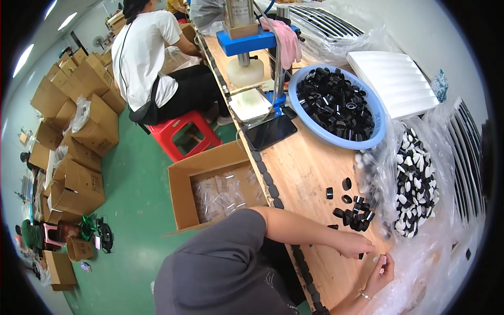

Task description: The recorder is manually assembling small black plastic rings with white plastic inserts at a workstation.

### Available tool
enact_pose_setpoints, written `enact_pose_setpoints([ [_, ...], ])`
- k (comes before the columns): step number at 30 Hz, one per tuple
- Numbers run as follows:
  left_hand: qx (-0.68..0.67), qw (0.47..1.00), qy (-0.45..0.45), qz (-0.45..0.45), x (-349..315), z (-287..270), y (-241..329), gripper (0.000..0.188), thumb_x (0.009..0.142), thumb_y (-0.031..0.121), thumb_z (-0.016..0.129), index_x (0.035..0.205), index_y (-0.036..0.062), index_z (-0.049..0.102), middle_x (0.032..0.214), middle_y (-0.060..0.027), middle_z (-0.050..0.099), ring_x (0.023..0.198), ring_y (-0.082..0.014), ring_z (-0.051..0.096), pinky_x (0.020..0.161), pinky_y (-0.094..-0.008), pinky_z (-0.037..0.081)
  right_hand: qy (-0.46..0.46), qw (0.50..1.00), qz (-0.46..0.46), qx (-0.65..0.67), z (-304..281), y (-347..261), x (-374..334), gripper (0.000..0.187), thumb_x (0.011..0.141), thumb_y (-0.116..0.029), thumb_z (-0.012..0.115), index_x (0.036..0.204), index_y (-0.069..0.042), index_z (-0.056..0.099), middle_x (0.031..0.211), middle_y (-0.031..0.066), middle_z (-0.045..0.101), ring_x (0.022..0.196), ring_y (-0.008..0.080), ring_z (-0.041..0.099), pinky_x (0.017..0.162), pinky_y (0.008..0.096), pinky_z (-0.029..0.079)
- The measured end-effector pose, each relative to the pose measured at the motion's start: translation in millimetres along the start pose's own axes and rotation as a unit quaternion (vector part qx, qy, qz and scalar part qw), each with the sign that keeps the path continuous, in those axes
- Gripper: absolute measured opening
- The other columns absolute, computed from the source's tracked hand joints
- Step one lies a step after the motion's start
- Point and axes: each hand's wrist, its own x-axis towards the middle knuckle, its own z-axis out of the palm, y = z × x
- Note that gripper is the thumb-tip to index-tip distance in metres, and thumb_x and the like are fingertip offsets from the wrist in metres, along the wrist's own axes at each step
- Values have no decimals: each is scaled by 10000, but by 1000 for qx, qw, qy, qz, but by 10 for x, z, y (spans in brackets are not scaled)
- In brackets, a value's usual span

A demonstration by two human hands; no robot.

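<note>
My left hand (357, 245) reaches across the wooden bench with its fingers closed on a small black cap (361, 256), of which only a sliver shows below the fingers. Close by, my right hand (382, 272), with a bracelet at the wrist, pinches a small white piece (382, 259) between thumb and fingers. Just beyond my left hand lies a loose group of short black caps (359, 216), some upright and some on their sides. To the right, a clear plastic bag (391, 184) lies spread with a heap of small black and white pieces (415, 184) on it.
A blue basin (379, 137) full of black caps stands farther up the bench (310, 163), beside a phone (270, 132) and a press (245, 42). Left of the bench sit a carton (181, 202) of clear plastic pieces and a red stool (173, 139) with a seated person (149, 52).
</note>
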Motion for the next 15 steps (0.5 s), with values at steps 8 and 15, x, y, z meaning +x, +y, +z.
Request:
enact_pose_setpoints([
  [8,10,1000,-7,17,-11,-5,-46,338,712,72,701,985,18,509,930,-186,585,857,-361,599,719,-427,483,-12,1000,-14,-14,39,-12,18,167,878,-48,604,1004,60,622,823,94,652,687,124,564,604,239,441],
  [15,47,999,-15,23,-4,55,-68,328,709,99,718,951,31,507,894,-177,584,845,-356,596,713,-435,478,-32,998,-39,-22,65,-56,-1,157,876,-53,605,985,58,624,798,80,637,654,120,528,590,237,428],
])
